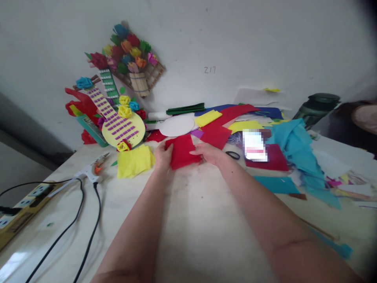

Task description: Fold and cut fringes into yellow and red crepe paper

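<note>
A red crepe paper piece, roughly square, is held just over the table between both hands. My left hand grips its left edge, thumb on top. At the right edge, my right hand pinches it between thumb and fingers. Beside my left hand lies a stack of yellow crepe paper. More red paper spreads behind my right hand, and the black handle loop of what looks like scissors rests to its right. A white oval card lies behind the held paper.
A white glue gun with black cords lies at left near a power strip. Flower-decorated paper guitars lean on the wall. To the right are a phone, blue crepe paper and a dark bottle.
</note>
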Tool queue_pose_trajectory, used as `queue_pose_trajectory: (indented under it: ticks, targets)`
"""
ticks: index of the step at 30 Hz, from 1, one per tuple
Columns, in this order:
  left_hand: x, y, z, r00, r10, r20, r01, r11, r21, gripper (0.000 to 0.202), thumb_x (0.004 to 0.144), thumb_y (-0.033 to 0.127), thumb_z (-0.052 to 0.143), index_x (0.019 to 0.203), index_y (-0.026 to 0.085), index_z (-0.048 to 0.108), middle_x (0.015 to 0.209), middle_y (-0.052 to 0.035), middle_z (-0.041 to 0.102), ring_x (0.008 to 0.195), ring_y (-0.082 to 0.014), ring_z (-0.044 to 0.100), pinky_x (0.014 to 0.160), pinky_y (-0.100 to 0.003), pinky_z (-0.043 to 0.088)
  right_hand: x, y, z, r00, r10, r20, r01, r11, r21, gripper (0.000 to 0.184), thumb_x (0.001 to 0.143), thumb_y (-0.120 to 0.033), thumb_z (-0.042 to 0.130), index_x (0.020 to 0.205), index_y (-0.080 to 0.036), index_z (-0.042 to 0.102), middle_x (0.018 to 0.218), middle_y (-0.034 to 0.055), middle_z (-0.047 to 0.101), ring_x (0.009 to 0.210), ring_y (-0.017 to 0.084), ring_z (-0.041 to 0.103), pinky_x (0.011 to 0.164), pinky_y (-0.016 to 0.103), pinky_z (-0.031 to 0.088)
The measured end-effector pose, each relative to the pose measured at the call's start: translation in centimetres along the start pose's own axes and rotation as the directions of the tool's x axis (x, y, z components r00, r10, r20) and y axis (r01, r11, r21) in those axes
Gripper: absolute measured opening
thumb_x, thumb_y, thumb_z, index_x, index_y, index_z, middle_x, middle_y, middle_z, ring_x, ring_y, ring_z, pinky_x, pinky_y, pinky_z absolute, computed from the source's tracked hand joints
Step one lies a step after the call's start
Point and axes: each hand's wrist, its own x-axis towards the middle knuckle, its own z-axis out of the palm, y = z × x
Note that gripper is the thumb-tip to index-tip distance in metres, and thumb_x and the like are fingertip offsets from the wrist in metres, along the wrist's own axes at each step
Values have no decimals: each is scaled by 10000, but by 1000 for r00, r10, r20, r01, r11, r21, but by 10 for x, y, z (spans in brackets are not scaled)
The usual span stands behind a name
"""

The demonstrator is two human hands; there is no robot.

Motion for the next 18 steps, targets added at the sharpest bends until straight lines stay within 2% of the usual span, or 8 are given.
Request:
queue_pose_trajectory:
  ticks: [3,5,7,10,13,16,18]
  targets:
    - [0,1,1,991,47,-128,-52,998,-37,202,655,322,570,781,166,589,652,-6,589,603,-131,552,561,-250,453,3,2,-2,998,24,56,-21,999,-49,245,627,-148,658,854,-158,564,658,22,625,516,115,575,519,256,500]
    - [-1,2,1,983,61,-175,-79,992,-100,205,660,325,563,783,162,578,666,-10,587,595,-123,547,562,-248,452,4,2,0,1000,27,13,-25,997,-75,173,629,-121,648,777,-145,563,578,9,596,474,108,554,489,246,489]
    - [-3,4,2,982,69,-176,-101,978,-181,227,655,315,566,819,158,576,716,-23,598,624,-122,558,594,-254,460,4,1,2,997,1,-79,-7,997,-79,113,642,-102,628,723,-134,557,565,12,587,469,108,546,456,236,475]
    - [-5,6,1,995,6,-96,-34,956,-291,366,621,279,584,965,161,552,759,-36,605,634,-131,573,597,-272,472,1,-3,4,971,-57,-233,57,998,-9,83,675,-83,582,734,-134,555,624,21,605,506,109,560,463,235,481]
    - [-6,10,-3,988,-150,44,156,939,-306,538,571,223,583,1096,174,475,666,-8,584,526,-132,556,508,-279,469,-2,-8,3,936,-88,-342,111,993,49,88,699,-64,545,748,-137,538,587,5,587,468,100,547,467,235,480]
    - [-7,17,-7,949,-277,151,307,921,-240,599,551,184,546,1138,176,428,529,35,517,419,-133,514,436,-279,449,-2,-9,2,897,-98,-430,78,995,-64,101,701,-40,527,735,-135,533,499,-19,545,392,92,509,419,220,440]
    - [-7,19,-9,923,-335,190,369,910,-188,590,561,194,537,1140,176,426,510,37,499,400,-139,506,418,-283,440,0,-8,2,886,-101,-452,34,987,-154,132,697,-28,525,770,-136,546,485,-28,536,380,97,504,416,226,429]
